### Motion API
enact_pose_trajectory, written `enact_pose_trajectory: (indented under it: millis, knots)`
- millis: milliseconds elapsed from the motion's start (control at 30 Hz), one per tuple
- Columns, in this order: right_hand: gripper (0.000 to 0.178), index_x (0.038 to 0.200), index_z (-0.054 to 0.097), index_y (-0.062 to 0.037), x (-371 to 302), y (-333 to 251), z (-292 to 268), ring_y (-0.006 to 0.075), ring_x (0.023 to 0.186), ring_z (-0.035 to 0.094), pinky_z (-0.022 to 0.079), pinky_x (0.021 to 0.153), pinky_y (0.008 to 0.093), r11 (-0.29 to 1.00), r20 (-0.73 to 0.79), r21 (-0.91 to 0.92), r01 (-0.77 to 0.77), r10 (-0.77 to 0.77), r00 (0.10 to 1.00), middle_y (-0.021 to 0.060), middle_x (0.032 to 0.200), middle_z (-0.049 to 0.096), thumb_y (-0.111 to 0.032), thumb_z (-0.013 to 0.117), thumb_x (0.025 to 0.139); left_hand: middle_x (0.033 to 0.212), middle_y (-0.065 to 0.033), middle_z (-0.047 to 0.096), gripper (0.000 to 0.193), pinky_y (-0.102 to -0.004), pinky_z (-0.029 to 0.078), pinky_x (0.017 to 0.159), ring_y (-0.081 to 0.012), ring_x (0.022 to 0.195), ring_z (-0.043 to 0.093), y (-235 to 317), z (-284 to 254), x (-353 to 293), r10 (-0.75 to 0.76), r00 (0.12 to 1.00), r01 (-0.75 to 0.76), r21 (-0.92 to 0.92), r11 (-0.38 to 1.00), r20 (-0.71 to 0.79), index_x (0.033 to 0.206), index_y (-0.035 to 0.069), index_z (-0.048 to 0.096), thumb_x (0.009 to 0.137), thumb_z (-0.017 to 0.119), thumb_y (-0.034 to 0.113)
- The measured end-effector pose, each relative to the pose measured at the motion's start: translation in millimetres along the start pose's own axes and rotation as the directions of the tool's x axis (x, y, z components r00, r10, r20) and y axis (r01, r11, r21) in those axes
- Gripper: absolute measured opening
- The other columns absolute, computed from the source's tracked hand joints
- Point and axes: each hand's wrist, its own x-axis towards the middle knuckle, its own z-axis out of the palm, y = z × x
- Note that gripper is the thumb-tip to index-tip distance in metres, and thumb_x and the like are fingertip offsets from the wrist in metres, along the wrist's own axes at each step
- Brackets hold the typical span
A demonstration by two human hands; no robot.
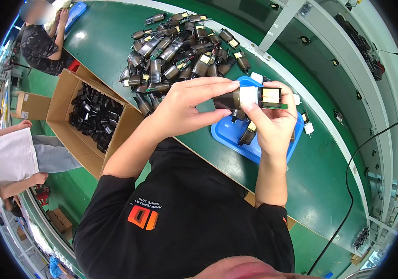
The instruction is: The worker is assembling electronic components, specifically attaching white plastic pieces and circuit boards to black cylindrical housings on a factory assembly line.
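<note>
Between my hands, above the green table, is a dark translucent cylinder (227, 101) with a white middle section and, at its right end, a pale yellow pad and a sliver of green circuit board. My left hand (192, 106) grips the dark end, thumb below and fingers above. The white part and the board end are held by my right hand (276, 122), its thumb pressed on the white part. Directly beneath sits a blue plastic tray (217, 132), which carries a few similar dark cylinders (248, 134), partly hidden by my right hand.
A large heap of similar dark cylinders (175, 51) covers the table beyond my hands. To the left stands an open cardboard box (61, 97) full of small black parts (94, 116). Two people are on the left side. A black cable (348, 186) hangs at the right.
</note>
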Motion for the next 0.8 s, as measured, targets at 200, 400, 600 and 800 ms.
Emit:
enact_pose_trajectory:
  millis: [200,400,600,800]
  knots:
    - [0.063,0.131,0.046,-0.0018,13.6,0.3,-12.2,0.0161,0.101,0.06,0.055,0.081,0.0308,0.987,0.136,0.125,-0.101,0.084,0.987,0.012,0.112,0.06,0.001,0.073,0.074,0.113,-0.0134,0.068,0.054,-0.0323,0.053,0.089,-0.025,0.102,0.067,-6.5,-9.0,-1.8,-0.05,0.998,0.052,-0.048,0.997,0.039,0.12,0.002,0.063,0.069,0.079,0.004]
    - [0.043,0.124,0.053,0.0015,11.5,4.8,-19.0,0.0158,0.089,0.064,0.056,0.075,0.0294,0.992,0.207,-0.083,-0.1,0.115,0.972,0.0118,0.105,0.062,0.002,0.065,0.083,0.112,-0.0125,0.069,0.047,-0.0308,0.053,0.089,-0.0209,0.099,0.068,3.7,-5.2,3.9,-0.247,0.967,0.253,-0.138,0.958,0.056,0.116,-0.001,0.063,0.07,0.077,0.002]
    - [0.029,0.116,0.057,0.0006,12.8,16.2,-22.2,0.0165,0.074,0.065,0.055,0.067,0.0282,0.978,0.226,0.173,-0.115,0.075,0.971,0.012,0.096,0.064,0.002,0.061,0.087,0.111,-0.0116,0.069,0.048,-0.0305,0.054,0.085,-0.0198,0.098,0.068,15.5,-2.0,18.3,-0.116,0.989,0.123,-0.078,0.989,0.091,0.115,0.0,0.064,0.07,0.079,0.004]
    - [0.033,0.117,0.054,-0.0022,16.2,32.1,-21.8,0.0237,0.087,0.067,0.058,0.07,0.0353,0.567,0.505,0.676,-0.47,0.106,0.856,0.0145,0.105,0.063,-0.006,0.059,0.085,0.11,-0.0101,0.069,0.058,-0.0319,0.053,0.084,-0.0235,0.098,0.067,29.0,23.1,30.2,0.109,0.988,-0.123,-0.133,0.984,-0.105,0.119,0.002,0.064,0.065,0.084,0.011]
